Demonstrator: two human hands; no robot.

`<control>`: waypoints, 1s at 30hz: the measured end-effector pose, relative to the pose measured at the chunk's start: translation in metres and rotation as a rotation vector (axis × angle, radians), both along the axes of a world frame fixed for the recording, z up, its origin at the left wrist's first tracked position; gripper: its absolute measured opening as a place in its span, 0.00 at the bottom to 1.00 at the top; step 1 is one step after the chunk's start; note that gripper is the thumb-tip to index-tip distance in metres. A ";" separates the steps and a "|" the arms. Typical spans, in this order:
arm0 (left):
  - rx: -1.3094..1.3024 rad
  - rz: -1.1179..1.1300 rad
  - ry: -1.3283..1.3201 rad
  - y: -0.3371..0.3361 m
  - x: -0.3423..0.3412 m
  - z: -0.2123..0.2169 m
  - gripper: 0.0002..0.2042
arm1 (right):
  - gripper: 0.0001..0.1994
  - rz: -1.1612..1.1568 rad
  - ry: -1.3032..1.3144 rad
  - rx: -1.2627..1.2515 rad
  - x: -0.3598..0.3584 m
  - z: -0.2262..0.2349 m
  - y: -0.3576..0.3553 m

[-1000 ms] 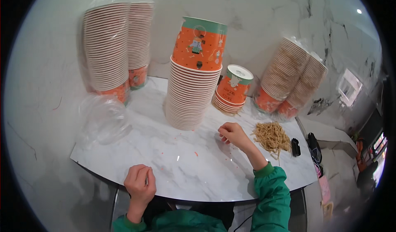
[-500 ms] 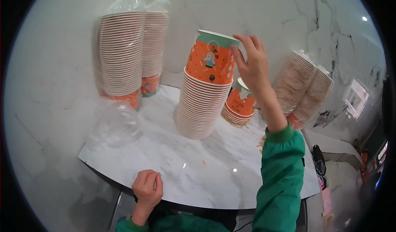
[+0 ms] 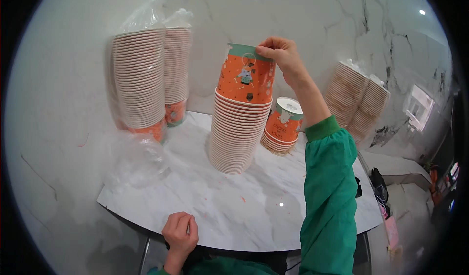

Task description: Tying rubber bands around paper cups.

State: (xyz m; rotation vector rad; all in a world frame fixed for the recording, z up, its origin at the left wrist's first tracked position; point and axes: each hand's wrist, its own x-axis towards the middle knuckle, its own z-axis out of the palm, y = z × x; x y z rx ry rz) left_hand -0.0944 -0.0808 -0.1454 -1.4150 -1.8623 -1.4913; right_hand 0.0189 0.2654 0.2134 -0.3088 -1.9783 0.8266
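a: how are the hands set?
b: the right hand (image 3: 273, 50) pinches the upper edge of the orange-and-green top tub (image 3: 244, 77), thumb in front. the left hand (image 3: 180, 233) is curled into a loose fist over the front edge of the table (image 3: 220, 226); i can't tell if anything is inside it.
a: and the tub sits where?
b: on top of the tall stack (image 3: 237, 138), well back from that curved edge.
a: room around it?
b: tight on the right: the short stack (image 3: 286, 123) is just beside it. leftward, a wider strip reaches the crumpled plastic (image 3: 139, 160) and bagged stacks (image 3: 139, 79). in front, a broad stretch with small orange scraps (image 3: 243, 199).
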 end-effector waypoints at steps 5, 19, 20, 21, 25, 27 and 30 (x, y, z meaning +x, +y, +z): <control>0.031 0.003 0.002 -0.002 -0.004 -0.005 0.03 | 0.03 0.029 0.063 0.010 -0.009 0.011 0.004; 0.050 -0.016 -0.007 0.001 -0.004 -0.006 0.04 | 0.11 -0.056 0.678 0.028 0.097 0.090 0.005; 0.046 -0.018 -0.007 0.002 -0.004 -0.005 0.04 | 0.11 -0.053 0.763 -0.070 0.119 0.083 0.002; 0.039 -0.015 -0.005 0.000 -0.004 -0.005 0.04 | 0.11 0.007 0.802 -0.190 0.143 0.070 0.013; -0.062 -0.103 -0.164 -0.001 -0.004 0.019 0.03 | 0.09 0.169 0.909 -0.574 0.198 0.006 0.007; 0.000 -0.146 -0.203 0.008 -0.001 0.043 0.04 | 0.11 0.216 0.915 -0.657 0.220 -0.033 0.009; 0.064 -0.278 -0.197 0.022 0.008 0.091 0.08 | 0.21 0.090 0.922 -0.820 0.207 -0.104 -0.009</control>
